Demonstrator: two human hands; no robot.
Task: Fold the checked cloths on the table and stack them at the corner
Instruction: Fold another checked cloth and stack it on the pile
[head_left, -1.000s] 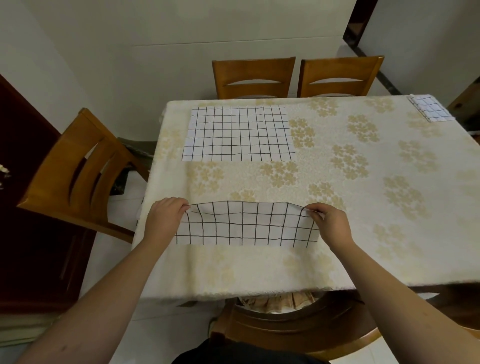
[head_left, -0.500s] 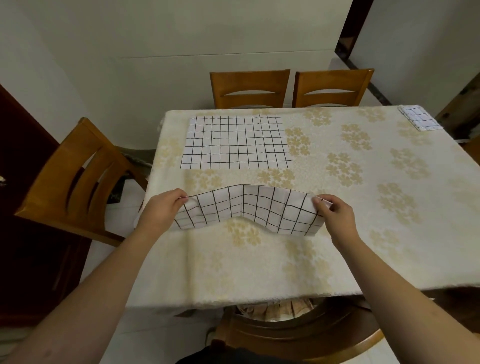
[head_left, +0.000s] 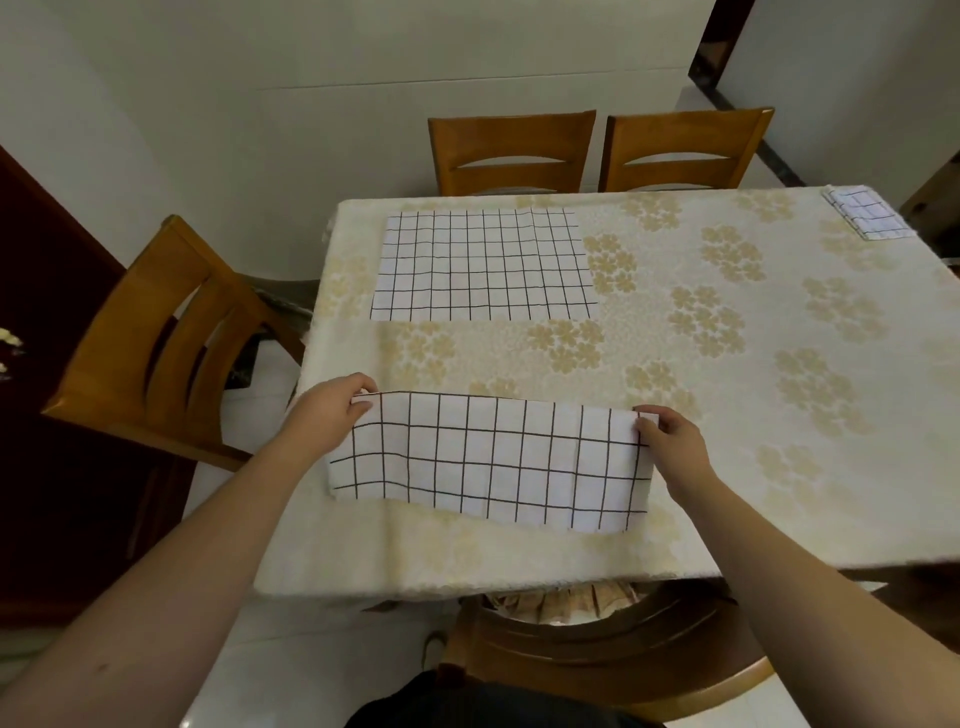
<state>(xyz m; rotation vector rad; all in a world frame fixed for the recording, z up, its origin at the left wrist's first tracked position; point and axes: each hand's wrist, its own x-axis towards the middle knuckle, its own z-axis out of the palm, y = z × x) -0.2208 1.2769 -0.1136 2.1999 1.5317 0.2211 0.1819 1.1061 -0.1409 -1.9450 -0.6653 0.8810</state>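
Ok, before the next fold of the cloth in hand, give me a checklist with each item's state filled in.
1. Left hand pinches its corner of the held cloth: ok.
2. Right hand pinches the other corner: ok.
3. Top edge taut and straight: ok.
4. Bottom edge level: not ok, it slants lower on the right.
5. Layers aligned underneath: cannot tell.
6. Corner stack there to receive it: ok.

No legible txt anywhere.
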